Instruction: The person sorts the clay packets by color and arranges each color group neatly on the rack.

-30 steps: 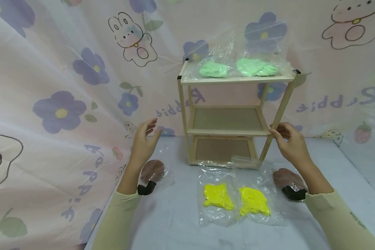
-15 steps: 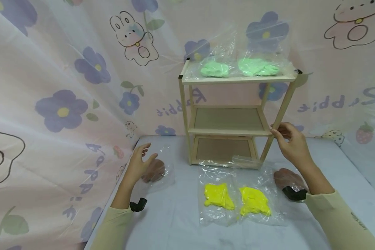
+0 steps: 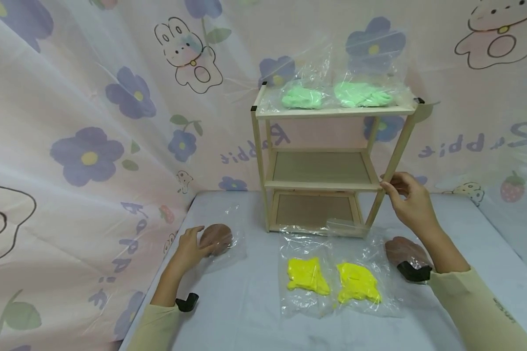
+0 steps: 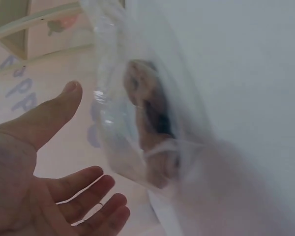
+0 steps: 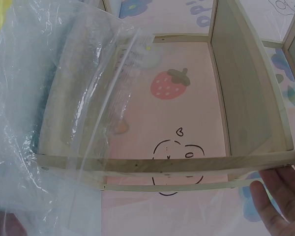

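Note:
My left hand (image 3: 191,250) is beside a clear plastic bag with a round brown lump (image 3: 218,238) in it, on the left of the table. In the left wrist view its thumb and fingers are spread apart, facing the blurred bag (image 4: 105,93). My right hand (image 3: 409,204) holds the right front post of a three-tier wooden shelf (image 3: 322,185) near the middle tier, thumb in front. The right wrist view shows those fingers (image 5: 278,201) at the post's edge.
Two bags of yellow lumps (image 3: 307,275) lie before the shelf. Another bagged brown lump (image 3: 405,251) is near my right wrist. Bags with pale green lumps (image 3: 303,97) sit on the top tier. A printed curtain (image 3: 85,204) hangs behind and at left.
My left hand has come down and toward me, from beside the shelf to the bagged brown lump on the left. My right hand stays at the shelf post.

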The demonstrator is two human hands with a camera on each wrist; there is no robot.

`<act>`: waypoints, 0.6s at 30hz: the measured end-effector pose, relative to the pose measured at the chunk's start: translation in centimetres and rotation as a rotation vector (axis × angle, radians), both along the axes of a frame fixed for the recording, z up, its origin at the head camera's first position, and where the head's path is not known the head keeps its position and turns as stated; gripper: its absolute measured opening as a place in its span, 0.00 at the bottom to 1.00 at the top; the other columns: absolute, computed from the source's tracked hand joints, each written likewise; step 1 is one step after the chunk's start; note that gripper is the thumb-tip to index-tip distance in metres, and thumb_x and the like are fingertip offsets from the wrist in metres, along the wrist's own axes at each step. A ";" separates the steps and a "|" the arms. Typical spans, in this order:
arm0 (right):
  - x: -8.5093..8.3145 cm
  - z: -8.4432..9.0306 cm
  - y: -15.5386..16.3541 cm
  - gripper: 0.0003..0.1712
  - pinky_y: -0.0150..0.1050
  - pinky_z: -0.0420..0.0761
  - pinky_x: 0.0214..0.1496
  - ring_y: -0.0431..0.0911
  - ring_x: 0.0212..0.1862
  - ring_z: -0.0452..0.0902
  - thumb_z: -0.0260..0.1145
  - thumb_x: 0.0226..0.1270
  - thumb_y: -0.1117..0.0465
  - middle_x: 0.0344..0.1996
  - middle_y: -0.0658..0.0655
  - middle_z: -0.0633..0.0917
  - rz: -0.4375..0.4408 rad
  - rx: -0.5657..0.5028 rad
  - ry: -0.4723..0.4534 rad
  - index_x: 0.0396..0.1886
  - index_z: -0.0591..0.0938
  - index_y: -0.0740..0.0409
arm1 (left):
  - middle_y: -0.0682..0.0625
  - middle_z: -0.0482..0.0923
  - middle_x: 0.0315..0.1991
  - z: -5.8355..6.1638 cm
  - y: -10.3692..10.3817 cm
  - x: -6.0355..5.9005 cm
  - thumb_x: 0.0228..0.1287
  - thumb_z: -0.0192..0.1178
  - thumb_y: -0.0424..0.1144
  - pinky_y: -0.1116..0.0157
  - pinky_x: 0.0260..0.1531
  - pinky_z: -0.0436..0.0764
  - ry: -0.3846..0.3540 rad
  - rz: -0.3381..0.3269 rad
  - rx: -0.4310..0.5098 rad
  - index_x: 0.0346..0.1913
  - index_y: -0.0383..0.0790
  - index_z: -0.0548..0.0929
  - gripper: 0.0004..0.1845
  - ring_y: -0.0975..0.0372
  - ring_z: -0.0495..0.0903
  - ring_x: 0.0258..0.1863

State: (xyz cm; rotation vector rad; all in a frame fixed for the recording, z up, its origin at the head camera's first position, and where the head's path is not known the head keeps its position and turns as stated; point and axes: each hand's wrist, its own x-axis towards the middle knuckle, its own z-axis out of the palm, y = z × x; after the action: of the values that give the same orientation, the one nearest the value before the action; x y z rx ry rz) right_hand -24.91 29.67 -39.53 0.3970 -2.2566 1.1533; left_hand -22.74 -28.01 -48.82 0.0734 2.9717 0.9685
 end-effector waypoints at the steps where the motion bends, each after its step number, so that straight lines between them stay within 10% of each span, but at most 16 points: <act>1: 0.0 0.0 0.0 0.16 0.11 0.74 0.54 0.22 0.45 0.77 0.66 0.82 0.65 0.48 0.65 0.84 0.000 -0.001 0.002 0.61 0.82 0.71 | 0.23 0.59 0.77 -0.2 -0.1 0.1 0.73 0.72 0.50 0.27 0.69 0.70 -0.005 0.002 -0.011 0.78 0.25 0.63 0.46 0.26 0.58 0.76; 18: -0.1 0.0 0.0 0.16 0.12 0.74 0.54 0.24 0.45 0.78 0.66 0.82 0.65 0.48 0.64 0.85 0.015 -0.003 -0.006 0.61 0.82 0.71 | 0.17 0.60 0.72 -1.7 0.0 0.4 0.65 0.78 0.52 0.28 0.67 0.73 -0.055 0.011 -0.092 0.74 0.14 0.62 0.54 0.24 0.61 0.72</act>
State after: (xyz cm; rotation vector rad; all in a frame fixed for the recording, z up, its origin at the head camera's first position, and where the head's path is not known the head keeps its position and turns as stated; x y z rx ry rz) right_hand -24.97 29.71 -39.53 0.4102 -2.2600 1.1672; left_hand -22.35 -27.99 -50.48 0.0283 2.9638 0.8195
